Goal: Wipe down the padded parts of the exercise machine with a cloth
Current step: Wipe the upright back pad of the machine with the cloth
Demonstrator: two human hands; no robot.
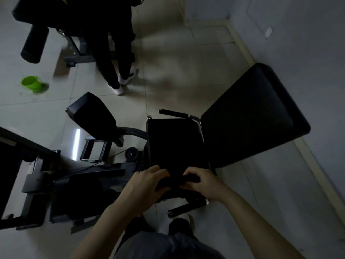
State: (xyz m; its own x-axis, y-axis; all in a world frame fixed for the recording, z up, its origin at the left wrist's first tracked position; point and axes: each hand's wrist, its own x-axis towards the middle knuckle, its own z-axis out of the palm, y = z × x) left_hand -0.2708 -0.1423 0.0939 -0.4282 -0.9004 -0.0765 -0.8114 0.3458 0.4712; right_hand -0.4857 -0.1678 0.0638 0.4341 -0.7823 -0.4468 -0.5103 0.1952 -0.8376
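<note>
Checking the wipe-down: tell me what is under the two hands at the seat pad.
Left hand and right hand grip a dark cloth over the seat pad's near edge; the pad beneath is hidden.

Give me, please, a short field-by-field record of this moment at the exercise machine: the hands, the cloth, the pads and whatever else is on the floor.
left hand: fingers curled on the dark cloth
right hand: pinches the same cloth from the other side
cloth position: bunched between both hands at the near edge of the seat pad
backrest pad: tilted, beyond the seat towards the wall
side pad: to the left of the seat
floor: green bucket
other person: legs standing by another machine
light: dim, cloth detail unclear
</note>
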